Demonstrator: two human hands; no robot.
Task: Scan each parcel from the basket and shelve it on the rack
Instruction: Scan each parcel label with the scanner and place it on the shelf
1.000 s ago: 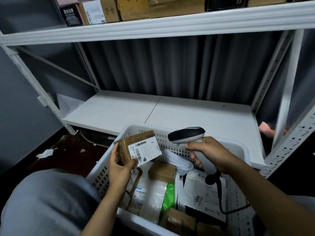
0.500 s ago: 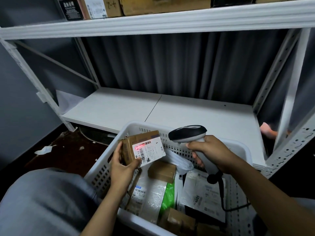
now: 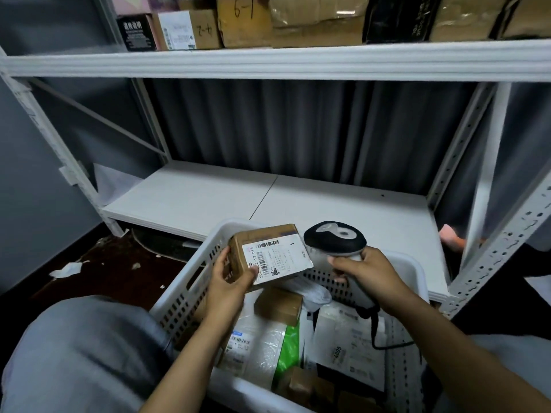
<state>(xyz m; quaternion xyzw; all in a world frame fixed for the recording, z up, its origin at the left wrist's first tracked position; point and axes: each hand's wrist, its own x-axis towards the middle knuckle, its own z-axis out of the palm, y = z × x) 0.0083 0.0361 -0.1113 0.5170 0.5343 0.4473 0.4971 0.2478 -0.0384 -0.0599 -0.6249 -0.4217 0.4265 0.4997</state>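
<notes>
My left hand (image 3: 228, 286) holds a small brown cardboard parcel (image 3: 262, 251) with a white barcode label facing up, over the far left part of the white plastic basket (image 3: 185, 293). My right hand (image 3: 362, 271) grips a handheld barcode scanner (image 3: 335, 238) just right of the parcel, its dark head close to the label. No red light shows on the label. Several parcels lie in the basket: a small brown box (image 3: 278, 305), a white and green bag (image 3: 268, 344) and a white labelled bag (image 3: 348, 350).
The white rack's lower shelf (image 3: 268, 198) stretches behind the basket. The upper shelf (image 3: 268, 59) carries several cardboard boxes (image 3: 244, 22). A perforated rack post (image 3: 501, 251) stands at the right. My grey-clad knee (image 3: 80, 353) is at the lower left. Paper scraps lie on the dark floor (image 3: 98, 272).
The red scan light seen on the label half a second ago is gone. The parcel has tilted flatter and moved slightly right, closer to the scanner; my head has tilted up a little.
</notes>
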